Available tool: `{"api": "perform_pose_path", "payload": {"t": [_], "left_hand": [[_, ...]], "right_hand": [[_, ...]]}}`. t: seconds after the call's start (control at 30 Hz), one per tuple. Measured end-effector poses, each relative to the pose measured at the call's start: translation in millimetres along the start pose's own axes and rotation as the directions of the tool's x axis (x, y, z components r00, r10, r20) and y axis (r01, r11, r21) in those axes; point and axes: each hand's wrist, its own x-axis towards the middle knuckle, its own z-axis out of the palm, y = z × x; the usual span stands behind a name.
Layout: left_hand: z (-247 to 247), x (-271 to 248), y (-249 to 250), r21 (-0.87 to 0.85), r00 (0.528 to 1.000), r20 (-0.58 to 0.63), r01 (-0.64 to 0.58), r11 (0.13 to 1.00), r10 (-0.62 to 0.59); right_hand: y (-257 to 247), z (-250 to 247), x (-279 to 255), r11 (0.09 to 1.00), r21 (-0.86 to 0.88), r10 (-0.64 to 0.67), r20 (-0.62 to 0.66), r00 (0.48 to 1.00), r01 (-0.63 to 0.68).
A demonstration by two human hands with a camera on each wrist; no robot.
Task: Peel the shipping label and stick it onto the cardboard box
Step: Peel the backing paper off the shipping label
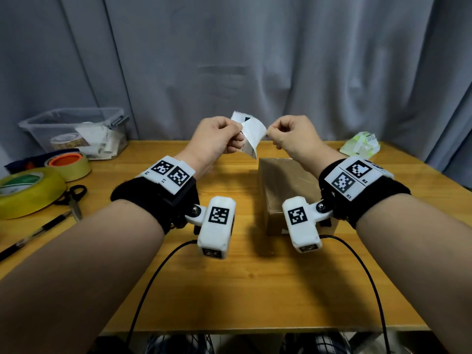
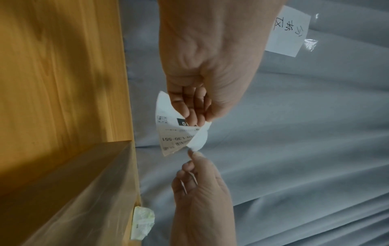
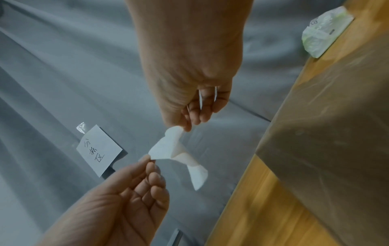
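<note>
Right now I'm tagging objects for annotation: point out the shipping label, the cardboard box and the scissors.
shipping label [image 1: 251, 134]: head view, on its white curled middle.
cardboard box [image 1: 286, 185]: head view, on its brown top face.
scissors [image 1: 74, 198]: head view, on the black handles.

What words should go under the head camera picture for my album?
Left hand and right hand pinch a shipping label, peeling it above the cardboard box.

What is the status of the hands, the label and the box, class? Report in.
Left hand and right hand both pinching the white printed shipping label, mid-peel, held in the air. Brown cardboard box on the wooden table, no label stuck yet. Nothing in the way.
</note>
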Motion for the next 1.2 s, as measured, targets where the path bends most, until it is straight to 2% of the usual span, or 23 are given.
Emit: {"api": "perform_pose_path", "payload": {"t": [0.07,0.13,0.2,0.27,0.47,0.6,0.7,0.77,0.83,0.93,1.0,1.1,1.2], "left_hand": [[1.4,0.4,-1.2,-0.031,1.0,-0.019,0.018,0.999,-0.019],[3.0,1.0,-2.5,-0.069,0.998,-0.033,0.042,0.997,-0.044],[4.9,1.5,-3.6,-0.123,0.997,-0.039,0.065,0.99,-0.07],[6.9,1.4,-3.9,-0.164,0.996,-0.027,0.077,0.983,-0.083],[11.0,2.7,-1.8,-0.222,0.987,-0.022,0.15,0.963,-0.159],[10.9,1.2,-1.9,-0.05,0.994,-0.045,0.094,0.994,-0.097],[6.0,2.7,1.8,0.085,0.983,-0.183,-0.014,0.996,0.03],[0.9,5.8,3.1,0.174,0.973,-0.221,-0.027,0.984,0.065],[-2.0,7.4,1.8,0.312,0.991,-0.134,0.03,0.95,0.013],[-2.7,6.9,-2.4,0.376,0.993,0.05,0.079,0.923,-0.106],[-2.6,5.7,-5.1,0.369,0.987,0.138,0.03,0.929,-0.087],[-0.7,1.7,-5.5,0.263,0.965,0.26,-0.03,0.964,-0.041],[-0.4,-0.1,-2.6,0.187,0.958,0.285,-0.052,0.981,-0.003]], "right_hand": [[-4.0,5.5,-1.4,0.995,0.095,-0.039,-0.037,0.999,0.042],[-9.6,9.9,-3.8,0.982,0.117,-0.137,-0.08,0.987,0.146],[-15.1,12.9,-7.9,0.963,0.022,-0.267,-0.061,0.962,0.269],[-16.5,14.9,-11.2,0.933,-0.097,-0.348,0.012,0.937,0.348],[-15.4,12.6,-14.5,0.844,-0.414,-0.32,0.12,0.94,0.34],[-18.5,10.7,-15.2,0.803,-0.495,-0.348,0.062,0.935,0.332],[-16.3,6.6,-13.4,0.818,-0.469,-0.349,0.057,0.935,0.333],[-13.3,4.4,-13.7,0.824,-0.443,-0.368,0.058,0.928,0.354],[-10.7,3.3,-14.1,0.828,-0.426,-0.39,0.026,0.92,0.363],[-7.9,0.4,-13.8,0.88,-0.337,-0.346,0.027,0.938,0.334],[-5.9,-1.1,-13.4,0.9,-0.285,-0.324,0.07,0.944,0.33],[-5.3,-2.3,-12.4,0.924,-0.227,-0.28,0.152,0.948,0.309],[-6.5,-4.2,-13.7,0.952,-0.151,-0.235,0.19,0.953,0.265]]}}
